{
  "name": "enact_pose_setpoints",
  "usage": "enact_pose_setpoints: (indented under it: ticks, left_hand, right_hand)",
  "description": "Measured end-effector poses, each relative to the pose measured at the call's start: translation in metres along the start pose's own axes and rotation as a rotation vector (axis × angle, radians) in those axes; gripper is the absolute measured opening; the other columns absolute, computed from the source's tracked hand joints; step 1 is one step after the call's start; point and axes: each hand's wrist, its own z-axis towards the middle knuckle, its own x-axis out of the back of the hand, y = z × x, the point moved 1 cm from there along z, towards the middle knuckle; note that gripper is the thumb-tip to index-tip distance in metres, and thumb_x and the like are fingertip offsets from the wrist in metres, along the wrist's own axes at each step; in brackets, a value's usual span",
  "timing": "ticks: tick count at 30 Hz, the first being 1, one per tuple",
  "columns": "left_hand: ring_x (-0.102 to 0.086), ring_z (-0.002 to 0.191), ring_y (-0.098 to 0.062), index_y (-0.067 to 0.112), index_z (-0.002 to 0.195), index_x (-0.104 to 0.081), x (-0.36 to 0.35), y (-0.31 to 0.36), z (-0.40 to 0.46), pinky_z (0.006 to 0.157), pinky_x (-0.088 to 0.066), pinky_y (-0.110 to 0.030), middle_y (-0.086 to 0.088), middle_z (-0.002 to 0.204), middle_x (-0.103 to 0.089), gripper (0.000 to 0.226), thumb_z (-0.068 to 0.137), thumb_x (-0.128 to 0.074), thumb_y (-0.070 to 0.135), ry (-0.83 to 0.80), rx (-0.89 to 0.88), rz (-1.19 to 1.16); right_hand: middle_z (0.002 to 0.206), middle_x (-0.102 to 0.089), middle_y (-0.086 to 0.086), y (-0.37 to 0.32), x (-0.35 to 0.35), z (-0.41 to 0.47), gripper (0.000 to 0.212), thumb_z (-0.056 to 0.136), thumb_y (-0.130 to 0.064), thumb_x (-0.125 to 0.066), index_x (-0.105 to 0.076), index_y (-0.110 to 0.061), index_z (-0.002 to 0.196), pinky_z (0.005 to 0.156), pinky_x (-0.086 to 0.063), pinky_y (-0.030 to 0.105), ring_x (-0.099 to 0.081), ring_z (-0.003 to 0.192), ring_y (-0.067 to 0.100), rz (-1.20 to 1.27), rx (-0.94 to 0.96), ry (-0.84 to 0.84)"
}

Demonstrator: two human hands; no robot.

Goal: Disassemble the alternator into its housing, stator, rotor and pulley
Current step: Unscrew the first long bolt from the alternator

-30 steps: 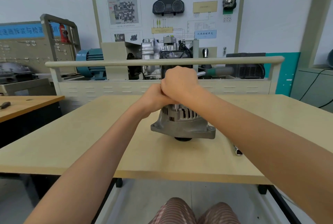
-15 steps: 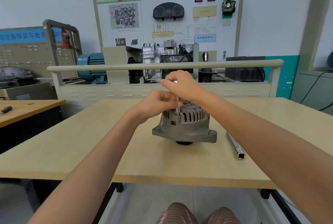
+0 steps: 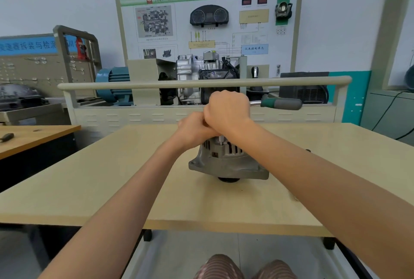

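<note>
The grey alternator stands on the table with its black pulley underneath. My right hand is a fist over the head of a ratchet wrench, whose green and grey handle sticks out to the right. A thin steel shaft runs from under that fist down into the alternator's top. My left hand is curled over the top left edge of the housing and presses against my right hand. Its fingertips are hidden.
A low railing runs along the table's far side, with a gearbox training stand and a blue motor behind it. A second table at the left carries a screwdriver. My knees show below the front edge.
My right hand went from pinching the bare shaft to a fist on the ratchet head, and the handle now points right. The view tilted slightly; the alternator stayed put.
</note>
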Motion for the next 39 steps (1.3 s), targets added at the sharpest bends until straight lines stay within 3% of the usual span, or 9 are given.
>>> enact_pose_setpoints:
  ticks: [5, 9, 11, 15, 20, 26, 34, 37, 39]
  left_hand:
    - [-0.066, 0.081, -0.003, 0.013, 0.091, -0.07, 0.011, -0.008, 0.001, 0.072, -0.052, -0.015, 0.003, 0.081, -0.071, 0.009, 0.082, -0.073, 0.011, -0.1, -0.051, -0.147]
    - [-0.066, 0.101, -0.026, 0.0, 0.097, -0.071, 0.009, -0.007, -0.004, 0.097, -0.05, -0.034, -0.018, 0.099, -0.072, 0.028, 0.085, -0.071, 0.025, -0.123, -0.028, -0.122]
    - [-0.064, 0.103, -0.034, -0.005, 0.098, -0.07, 0.006, -0.007, -0.004, 0.103, -0.045, -0.044, -0.027, 0.104, -0.067, 0.033, 0.085, -0.071, 0.026, -0.107, -0.028, -0.12]
    - [-0.068, 0.098, -0.016, 0.015, 0.086, -0.076, 0.002, -0.008, -0.004, 0.097, -0.051, -0.038, -0.007, 0.094, -0.075, 0.004, 0.083, -0.074, 0.018, -0.034, -0.045, -0.12]
    - [-0.068, 0.1, -0.028, -0.003, 0.089, -0.074, -0.002, -0.011, -0.001, 0.095, -0.051, -0.046, -0.017, 0.092, -0.074, 0.015, 0.08, -0.074, 0.009, 0.038, -0.003, -0.123]
    - [-0.068, 0.094, -0.023, 0.002, 0.088, -0.072, 0.0, -0.013, -0.003, 0.093, -0.051, -0.043, -0.016, 0.092, -0.073, 0.01, 0.081, -0.071, 0.01, 0.028, -0.002, -0.134]
    - [-0.062, 0.088, -0.028, -0.013, 0.1, -0.066, 0.004, -0.01, -0.006, 0.094, -0.047, -0.034, -0.023, 0.095, -0.066, 0.032, 0.089, -0.068, 0.017, -0.091, -0.046, -0.199]
    - [-0.066, 0.083, -0.007, 0.003, 0.089, -0.072, 0.003, -0.008, -0.005, 0.079, -0.05, -0.014, -0.013, 0.093, -0.072, 0.009, 0.086, -0.071, 0.011, -0.077, -0.047, -0.198]
    - [-0.068, 0.087, -0.011, 0.009, 0.085, -0.074, 0.001, -0.008, -0.004, 0.084, -0.053, -0.025, -0.012, 0.091, -0.074, 0.002, 0.083, -0.073, 0.009, -0.024, -0.034, -0.162]
  right_hand:
    - [0.051, -0.035, -0.005, 0.008, -0.001, 0.004, 0.046, 0.093, -0.037, -0.044, -0.032, -0.019, 0.053, 0.05, -0.024, 0.028, -0.034, 0.05, 0.011, 0.393, 0.161, -0.074]
    - [0.046, -0.029, -0.002, 0.014, -0.005, 0.007, 0.051, 0.094, -0.029, -0.049, -0.033, -0.013, 0.049, 0.05, -0.026, 0.025, -0.028, 0.045, 0.011, 0.801, 0.127, -0.151]
    - [0.045, -0.029, -0.004, 0.014, -0.006, 0.006, 0.05, 0.094, -0.026, -0.049, -0.032, -0.015, 0.048, 0.049, -0.025, 0.024, -0.027, 0.044, 0.01, 0.772, 0.126, -0.123]
    - [0.051, -0.035, -0.004, 0.013, -0.001, 0.002, 0.041, 0.092, -0.026, -0.043, -0.032, -0.017, 0.053, 0.048, -0.024, 0.028, -0.037, 0.052, 0.014, 0.319, 0.135, -0.059]
    - [0.053, -0.036, -0.002, -0.005, 0.002, 0.003, 0.032, 0.088, -0.013, -0.041, -0.036, -0.013, 0.057, 0.044, -0.02, 0.022, -0.033, 0.044, 0.014, -0.097, -0.025, -0.066]
    - [0.054, -0.037, -0.002, -0.003, 0.001, 0.005, 0.041, 0.093, -0.029, -0.04, -0.034, -0.016, 0.054, 0.045, -0.021, 0.023, -0.033, 0.046, 0.013, 0.011, 0.028, -0.03]
    - [0.044, -0.027, -0.005, 0.01, -0.006, 0.009, 0.048, 0.09, -0.02, -0.048, -0.029, -0.017, 0.047, 0.052, -0.025, 0.03, -0.026, 0.046, 0.012, 0.745, 0.094, -0.165]
    - [0.049, -0.035, -0.004, 0.012, -0.004, 0.004, 0.042, 0.09, -0.021, -0.047, -0.034, -0.016, 0.051, 0.055, -0.028, 0.029, -0.035, 0.048, 0.011, 0.561, 0.096, -0.092]
    - [0.062, -0.047, -0.002, 0.008, -0.004, 0.001, 0.025, 0.091, -0.022, -0.044, -0.045, -0.013, 0.068, 0.056, -0.031, 0.03, -0.049, 0.059, 0.018, 0.232, 0.059, -0.008]
